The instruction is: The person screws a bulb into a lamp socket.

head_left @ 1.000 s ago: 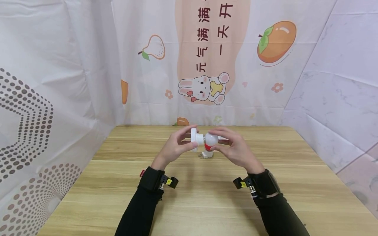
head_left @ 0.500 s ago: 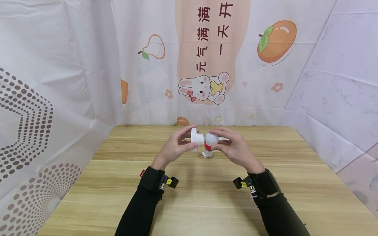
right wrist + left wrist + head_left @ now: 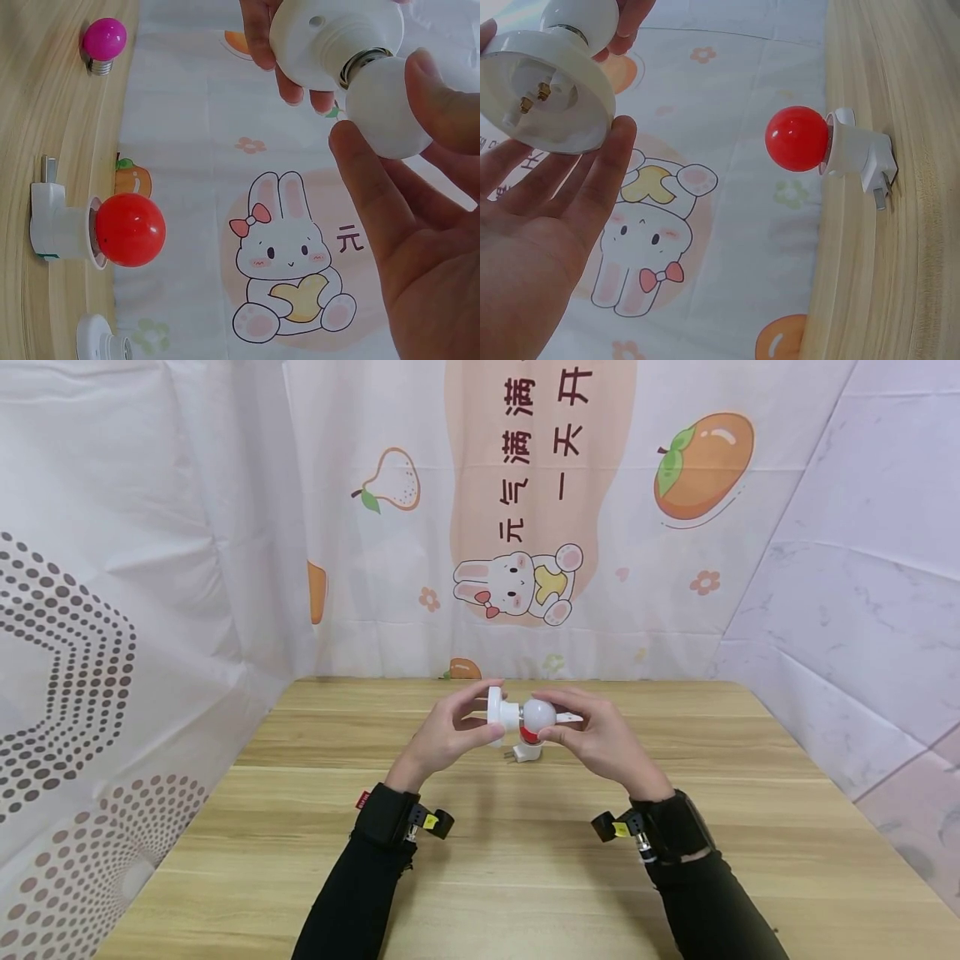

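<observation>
Above the table, my left hand (image 3: pixel 446 731) grips a white lamp holder (image 3: pixel 508 717) by its wide round base, thumb in front and fingers behind. Two brass contacts (image 3: pixel 535 97) show inside the base in the left wrist view. My right hand (image 3: pixel 600 743) pinches a white light bulb (image 3: pixel 386 109) between thumb and fingers. The bulb's metal screw end (image 3: pixel 364 66) sits at the mouth of the holder, with some thread showing. Both pieces lie roughly sideways, in line. Behind them on the table, a red bulb (image 3: pixel 796 139) sits in a white plug-in socket (image 3: pixel 64 221).
In the right wrist view, a pink bulb (image 3: pixel 105 39) lies on the wooden table (image 3: pixel 480 877), and another white lamp holder (image 3: pixel 96 337) stands beyond the red bulb. A printed curtain (image 3: pixel 375 568) hangs along the table's back edge, with more sheets at both sides.
Both hands, with the bulb and holder, have shifted very slightly right. The right fingers have moved a little, showing more of a white piece behind them.
</observation>
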Action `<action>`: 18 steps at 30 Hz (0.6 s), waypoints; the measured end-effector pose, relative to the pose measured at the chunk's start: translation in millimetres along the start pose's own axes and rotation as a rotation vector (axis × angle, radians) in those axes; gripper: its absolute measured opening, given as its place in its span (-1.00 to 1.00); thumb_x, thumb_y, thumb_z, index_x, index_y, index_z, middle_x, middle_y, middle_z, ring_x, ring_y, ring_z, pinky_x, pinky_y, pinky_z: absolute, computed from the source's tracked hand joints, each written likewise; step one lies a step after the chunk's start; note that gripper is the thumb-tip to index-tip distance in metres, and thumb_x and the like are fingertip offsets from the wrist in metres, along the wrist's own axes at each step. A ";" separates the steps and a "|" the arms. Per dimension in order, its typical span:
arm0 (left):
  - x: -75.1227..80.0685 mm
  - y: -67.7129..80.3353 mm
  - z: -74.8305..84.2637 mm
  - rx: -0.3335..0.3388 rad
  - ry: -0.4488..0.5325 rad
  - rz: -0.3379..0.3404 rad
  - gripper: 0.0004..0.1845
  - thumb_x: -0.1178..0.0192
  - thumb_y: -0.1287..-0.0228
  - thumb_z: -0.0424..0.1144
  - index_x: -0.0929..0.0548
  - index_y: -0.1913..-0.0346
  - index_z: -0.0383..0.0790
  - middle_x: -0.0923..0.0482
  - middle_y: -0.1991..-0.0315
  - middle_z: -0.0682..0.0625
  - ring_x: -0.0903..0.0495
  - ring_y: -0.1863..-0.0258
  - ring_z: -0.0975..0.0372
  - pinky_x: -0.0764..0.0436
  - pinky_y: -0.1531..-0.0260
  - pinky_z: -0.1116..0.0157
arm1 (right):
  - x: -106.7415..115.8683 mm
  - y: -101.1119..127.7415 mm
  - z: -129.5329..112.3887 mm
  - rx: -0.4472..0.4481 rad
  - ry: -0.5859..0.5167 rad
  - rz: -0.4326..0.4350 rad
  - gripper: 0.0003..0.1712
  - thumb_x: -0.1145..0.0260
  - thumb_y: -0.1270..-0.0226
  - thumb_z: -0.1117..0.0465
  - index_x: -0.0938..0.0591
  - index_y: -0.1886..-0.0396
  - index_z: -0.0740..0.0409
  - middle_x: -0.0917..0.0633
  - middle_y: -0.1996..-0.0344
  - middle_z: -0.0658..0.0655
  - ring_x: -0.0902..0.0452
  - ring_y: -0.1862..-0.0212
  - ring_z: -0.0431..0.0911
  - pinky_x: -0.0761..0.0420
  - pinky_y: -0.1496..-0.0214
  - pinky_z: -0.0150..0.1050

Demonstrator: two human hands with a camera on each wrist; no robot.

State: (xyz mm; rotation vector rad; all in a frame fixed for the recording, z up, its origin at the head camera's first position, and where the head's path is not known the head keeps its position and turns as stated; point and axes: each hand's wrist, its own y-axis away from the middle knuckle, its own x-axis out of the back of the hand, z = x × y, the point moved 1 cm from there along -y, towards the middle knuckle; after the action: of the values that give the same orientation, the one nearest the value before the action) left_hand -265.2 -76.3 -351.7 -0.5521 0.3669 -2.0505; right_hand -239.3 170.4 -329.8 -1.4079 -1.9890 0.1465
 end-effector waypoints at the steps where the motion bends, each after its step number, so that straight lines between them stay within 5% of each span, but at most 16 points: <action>1: -0.1 -0.1 -0.3 0.002 0.001 0.000 -0.35 -0.28 -0.32 -0.40 -0.40 -0.46 -0.26 -0.52 -0.24 -0.21 -0.57 -0.17 -0.04 -0.57 -0.16 -0.12 | 0.1 0.2 -0.3 -0.005 0.004 0.000 -0.45 -0.48 -0.25 0.36 -0.63 -0.25 0.26 -0.65 -0.16 0.19 -0.63 -0.06 0.07 -0.70 -0.01 -0.26; 11: -0.9 0.8 1.3 0.013 0.026 -0.004 -0.32 -0.33 -0.32 -0.27 -0.39 -0.47 -0.23 -0.51 -0.25 -0.19 -0.58 -0.14 -0.06 -0.59 -0.14 -0.08 | 1.0 -0.8 2.5 -0.052 0.008 -0.003 -0.50 -0.48 -0.28 0.32 -0.65 -0.23 0.23 -0.70 -0.10 0.15 -0.64 -0.04 0.03 -0.71 0.00 -0.21; 18: -1.5 -0.5 0.9 0.017 0.017 -0.010 -0.33 -0.32 -0.30 -0.40 -0.40 -0.47 -0.23 -0.50 -0.26 -0.20 -0.56 -0.17 -0.09 -0.63 -0.11 0.03 | 2.1 -0.9 3.6 -0.080 -0.007 -0.010 -0.52 -0.45 -0.31 0.32 -0.65 -0.22 0.27 -0.72 -0.03 0.19 -0.65 0.00 0.03 -0.71 0.01 -0.26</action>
State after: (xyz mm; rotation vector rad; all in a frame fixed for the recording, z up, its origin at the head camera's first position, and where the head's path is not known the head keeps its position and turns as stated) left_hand -264.3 -74.8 -351.0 -0.5280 0.3572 -2.0673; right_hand -242.5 172.9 -331.1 -1.4495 -2.0270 0.0680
